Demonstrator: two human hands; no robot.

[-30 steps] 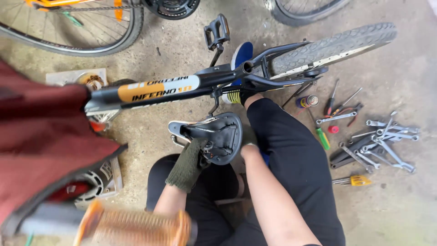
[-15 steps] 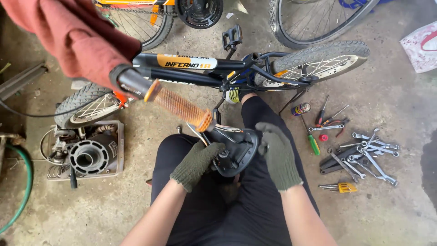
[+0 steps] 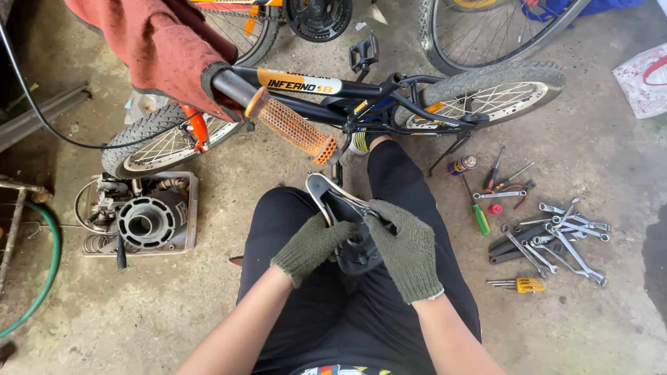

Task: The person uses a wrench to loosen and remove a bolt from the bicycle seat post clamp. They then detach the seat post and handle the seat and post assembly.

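Both gloved hands are on the bicycle saddle [image 3: 344, 219], upside down over the lap at centre frame. The left hand [image 3: 313, 246] curls its fingers around the saddle's left edge; the right hand [image 3: 406, 246] wraps over the right side, fingers closed on the underside rails. Both grips are pressed onto the saddle, not spread.

At twelve o'clock lies the small black bicycle [image 3: 347, 94], with an orange-and-white label band on its frame tube. An orange handlebar grip [image 3: 292, 128] juts in from eleven o'clock, beside a red cloth [image 3: 149, 48].

At three o'clock a scatter of spanners [image 3: 556, 232] rests on the concrete, with a green-handled screwdriver [image 3: 479, 215] and a small spray can [image 3: 462, 164] near them. At nine o'clock sits a tray of engine parts [image 3: 142, 219]. At the upper right edge lies a white-and-red bag [image 3: 643, 76].
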